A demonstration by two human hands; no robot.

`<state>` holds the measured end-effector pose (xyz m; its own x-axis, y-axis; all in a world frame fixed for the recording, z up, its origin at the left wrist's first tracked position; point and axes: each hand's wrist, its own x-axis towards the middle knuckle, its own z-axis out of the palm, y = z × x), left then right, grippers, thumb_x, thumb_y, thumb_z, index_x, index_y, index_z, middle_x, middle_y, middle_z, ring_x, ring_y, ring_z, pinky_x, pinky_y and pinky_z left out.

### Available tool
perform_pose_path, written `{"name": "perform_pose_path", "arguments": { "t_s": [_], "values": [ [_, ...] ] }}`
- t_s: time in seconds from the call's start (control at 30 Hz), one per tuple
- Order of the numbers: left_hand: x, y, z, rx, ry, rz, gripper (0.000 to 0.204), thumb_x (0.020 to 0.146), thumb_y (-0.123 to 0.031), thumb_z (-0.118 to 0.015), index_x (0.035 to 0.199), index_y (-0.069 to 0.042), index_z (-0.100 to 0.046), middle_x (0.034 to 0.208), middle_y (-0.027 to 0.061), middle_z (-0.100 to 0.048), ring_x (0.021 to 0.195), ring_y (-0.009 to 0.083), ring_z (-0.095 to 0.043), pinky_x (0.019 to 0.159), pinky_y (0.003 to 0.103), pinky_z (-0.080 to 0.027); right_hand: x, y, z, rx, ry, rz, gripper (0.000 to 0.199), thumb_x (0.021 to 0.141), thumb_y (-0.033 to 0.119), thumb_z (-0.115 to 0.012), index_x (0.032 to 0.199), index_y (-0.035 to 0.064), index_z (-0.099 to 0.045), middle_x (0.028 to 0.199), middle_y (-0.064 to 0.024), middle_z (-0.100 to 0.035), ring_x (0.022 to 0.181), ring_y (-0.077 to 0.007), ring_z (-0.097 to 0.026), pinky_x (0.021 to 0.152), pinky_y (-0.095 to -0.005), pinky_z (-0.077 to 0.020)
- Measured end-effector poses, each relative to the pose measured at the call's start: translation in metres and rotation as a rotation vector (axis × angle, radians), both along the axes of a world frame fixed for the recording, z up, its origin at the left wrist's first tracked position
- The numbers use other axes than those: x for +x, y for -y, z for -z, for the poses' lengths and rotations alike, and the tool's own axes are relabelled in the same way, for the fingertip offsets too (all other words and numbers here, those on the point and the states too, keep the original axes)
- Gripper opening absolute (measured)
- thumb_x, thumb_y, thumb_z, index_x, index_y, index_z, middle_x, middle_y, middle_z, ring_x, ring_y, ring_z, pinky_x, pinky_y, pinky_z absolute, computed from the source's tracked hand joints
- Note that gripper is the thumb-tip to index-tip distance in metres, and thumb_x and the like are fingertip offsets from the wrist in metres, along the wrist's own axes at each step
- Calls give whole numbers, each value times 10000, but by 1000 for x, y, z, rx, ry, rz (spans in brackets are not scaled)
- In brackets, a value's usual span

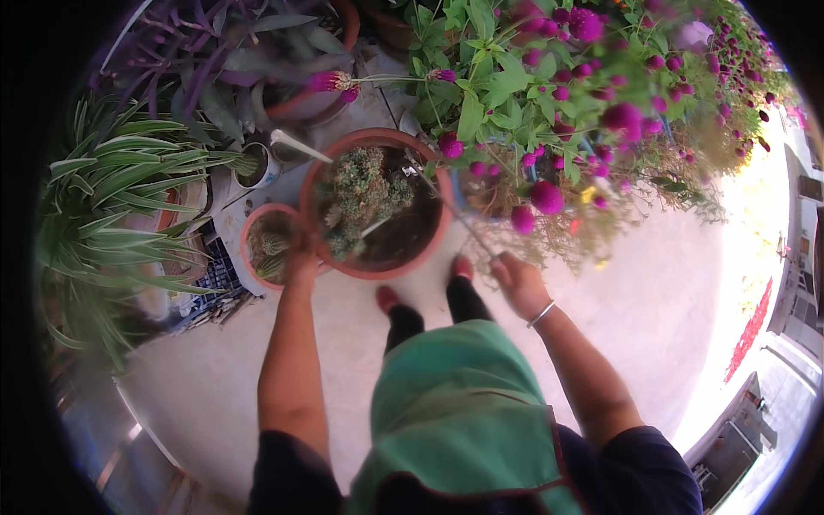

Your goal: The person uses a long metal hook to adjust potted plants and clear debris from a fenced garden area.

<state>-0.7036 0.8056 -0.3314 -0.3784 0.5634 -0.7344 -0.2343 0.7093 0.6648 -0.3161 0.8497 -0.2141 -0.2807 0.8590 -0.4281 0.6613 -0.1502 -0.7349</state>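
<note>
A wide terracotta-coloured pot (443,225) stands in front of me, with a clumpy grey-green succulent (365,193) on its left side and dark soil (412,236) on its right. My right hand (518,281) is closed around the near end of a thin stick (463,221), which slants up and left over the pot's right rim. A small pale piece (409,171) shows by its far end. My left hand (300,255) is at the wide pot's left rim, beside a smaller pot (247,243) holding a small cactus-like plant (273,249). Its fingers are dark and blurred, so their grip is unclear.
Striped long-leaved plants (120,197) crowd the left, and purple-leaved ones (189,51) stand behind. Globe-shaped magenta flowers (547,198) lean in from the right. A small white pot (257,167) and a pale handle-like object (300,146) lie near the wide pot.
</note>
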Motion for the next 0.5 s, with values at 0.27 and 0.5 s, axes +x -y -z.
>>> {"name": "perform_pose_path", "arguments": {
  "t_s": [0.27,0.5],
  "values": [
    [8,13,13,-21,76,-106,288,931,-266,-455,1181,-127,-416,1142,64,-507,1011,244,-549,872,464,-454,-10,134,-5,-152,88,246,324,913,319,-442,788,27,-501,665,-209,-545,655,-398,-530,593,-428,-418],
    [78,40,0,80,249,-450,317,934,-274,-447,1172,-76,-382,1151,105,-495,996,281,-562,856,438,-475,-76,161,-6,-155,31,82,296,913,313,-422,853,37,-513,724,-221,-576,711,-407,-556,626,-450,-435]
  ]
}}
